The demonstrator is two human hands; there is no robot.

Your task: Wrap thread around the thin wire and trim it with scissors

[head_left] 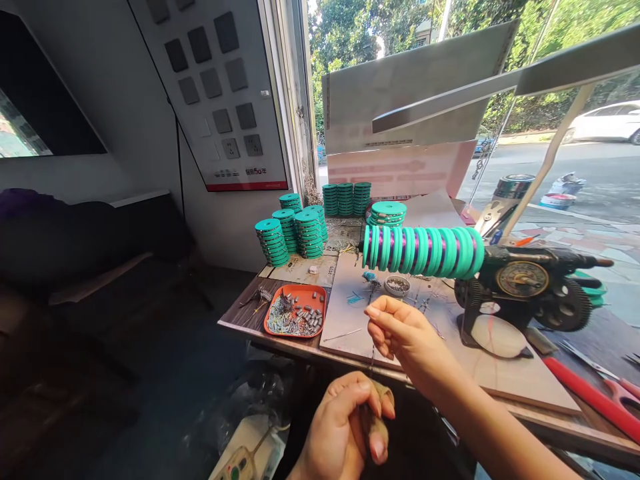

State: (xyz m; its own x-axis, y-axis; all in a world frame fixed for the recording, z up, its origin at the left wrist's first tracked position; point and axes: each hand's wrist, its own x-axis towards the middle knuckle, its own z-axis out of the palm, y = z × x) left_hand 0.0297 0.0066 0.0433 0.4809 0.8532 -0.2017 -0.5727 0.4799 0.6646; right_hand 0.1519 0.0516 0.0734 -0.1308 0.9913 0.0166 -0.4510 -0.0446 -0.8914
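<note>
My left hand (345, 417) is closed low in front of the table edge, with tan covers on some of its fingers. From its grip a thin dark strand (372, 359) runs upward toward my right hand (403, 330). The thumb and forefinger of that right hand are pinched together just above; whatever is between the tips is too fine to make out. Behind it, a row of turquoise spools (423, 251) wound with purple thread sits on the shaft of a black hand-cranked winding machine (523, 279).
An orange tray (271, 327) of metal sinkers and small parts lies left on the table. Behind stand stacked turquoise spools (309, 233). A small round dish (397, 286) rests on the pale board (345, 340). Red-handled scissors (595, 367) lie at the right.
</note>
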